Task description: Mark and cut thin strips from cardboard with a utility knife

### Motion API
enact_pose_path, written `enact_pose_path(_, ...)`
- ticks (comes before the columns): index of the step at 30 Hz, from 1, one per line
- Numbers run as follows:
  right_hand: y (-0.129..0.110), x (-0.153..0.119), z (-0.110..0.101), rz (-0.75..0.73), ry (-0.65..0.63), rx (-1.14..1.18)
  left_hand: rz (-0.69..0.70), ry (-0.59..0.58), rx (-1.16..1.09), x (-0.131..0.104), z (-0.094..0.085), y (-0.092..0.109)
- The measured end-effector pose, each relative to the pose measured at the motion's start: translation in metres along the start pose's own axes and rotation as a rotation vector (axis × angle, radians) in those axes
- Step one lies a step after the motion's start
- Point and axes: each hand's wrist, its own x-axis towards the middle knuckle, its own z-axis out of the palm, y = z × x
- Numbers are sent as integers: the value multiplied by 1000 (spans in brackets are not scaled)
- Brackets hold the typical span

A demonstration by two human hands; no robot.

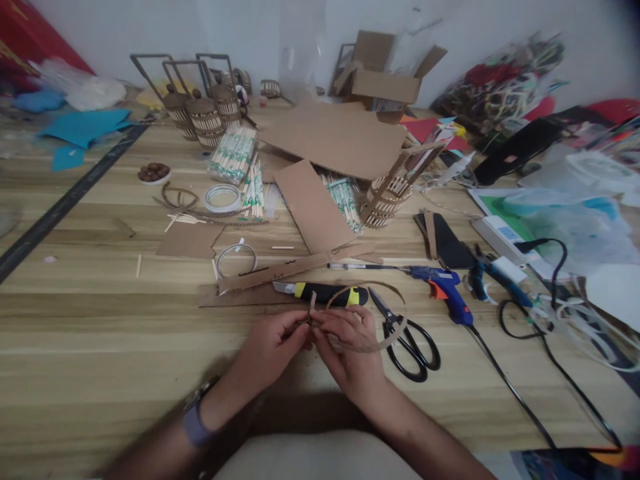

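Note:
Both of my hands meet near the table's front edge, pinching a thin brown cardboard strip [400, 303] that curls in a wide loop to the right. Fingers of my left hand [277, 340] are closed on the strip's short end, which sticks up between the hands. Closed on the same strip, my right hand [353, 343] sits beside it, with the loop passing around its fingers. The exact grip point is partly hidden by the fingertips. Just beyond the hands lies a black and yellow utility knife [325, 293]. Black-handled scissors [407, 340] rest right of my right hand, partly behind the loop.
A blue glue gun [445, 290] with its cord lies to the right. Cardboard pieces [315, 207], tape rolls [223, 199] and packs of chopsticks [234, 153] spread across the middle. Small stick-covered buckets with handles [205, 123] stand at the back left, and another bucket [385, 200] stands right of centre.

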Motion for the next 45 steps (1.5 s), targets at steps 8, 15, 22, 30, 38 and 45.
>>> enact_pose_path(8, 2, -1, -2, 47, -10, 58, 7, -2, 43, 1, -1, -3)
enact_pose_path(15, 2, 2, -6, 93, 18, 99, -26, -26, 23, 0, -3, -1)
enact_pose_path(22, -1, 0, -1, 26, 9, 97, -9, -17, 32, 1, -2, 6)
enact_pose_path(30, -2, -2, 1, 53, 3, 31, -40, -35, -8, 1, -1, 3)
enact_pose_path(38, -1, -1, -5, 124, -20, 54, -37, -40, -49, 1, 0, -1)
enact_pose_path(45, -3, 0, -2, 80, 9, 82, -21, -5, 4, 1, 0, 3)
